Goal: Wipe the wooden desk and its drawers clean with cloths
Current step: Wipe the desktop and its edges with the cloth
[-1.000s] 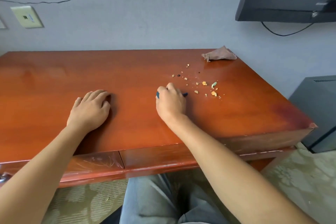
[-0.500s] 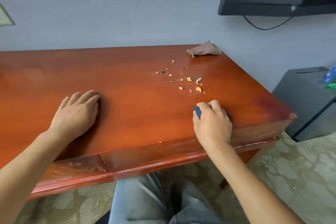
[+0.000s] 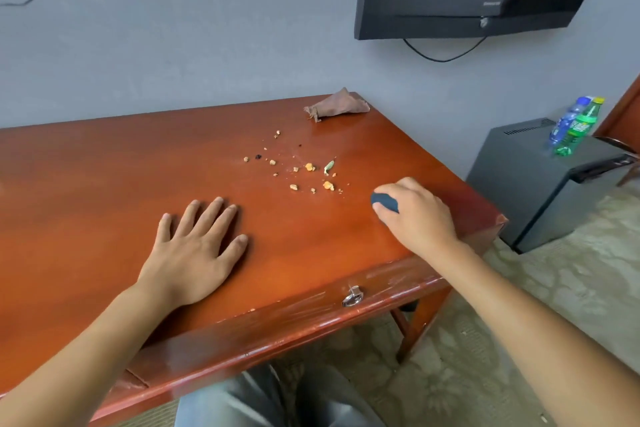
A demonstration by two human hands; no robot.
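Right hand grips a small dark-blue cloth on the glossy red-brown wooden desk; left hand rests flat, fingers spread; scattered crumbs just beside remain unwiped; drawer front looks untouched; early going.

Right hand grips dark cloth, probably, on desk; left hand flat.

Crumbs mid-desk; cloth behind, at back edge.
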